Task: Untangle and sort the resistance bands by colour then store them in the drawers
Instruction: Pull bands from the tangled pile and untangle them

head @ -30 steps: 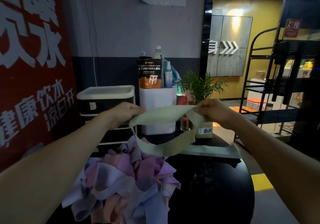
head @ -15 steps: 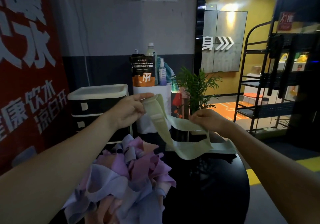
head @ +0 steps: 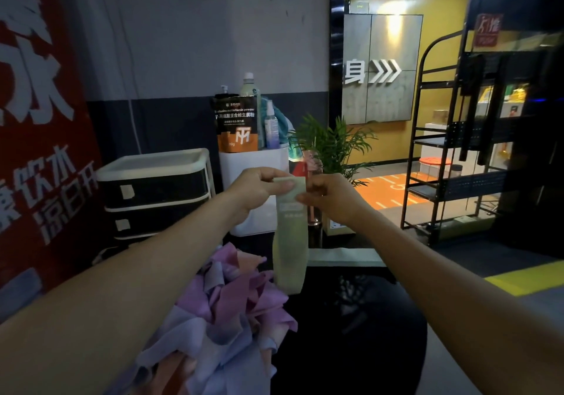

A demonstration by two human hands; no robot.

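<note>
Both hands meet at the top of a pale green band, which hangs straight down as a flat loop. The left hand pinches its upper left corner and the right hand pinches its right edge just beside it, each grip closed on the fabric. Below and left of the green band, a tangled heap of pink, purple and lilac bands lies on the dark round counter. Left of the green band, beyond the left forearm, stands a black drawer unit with a white top.
</note>
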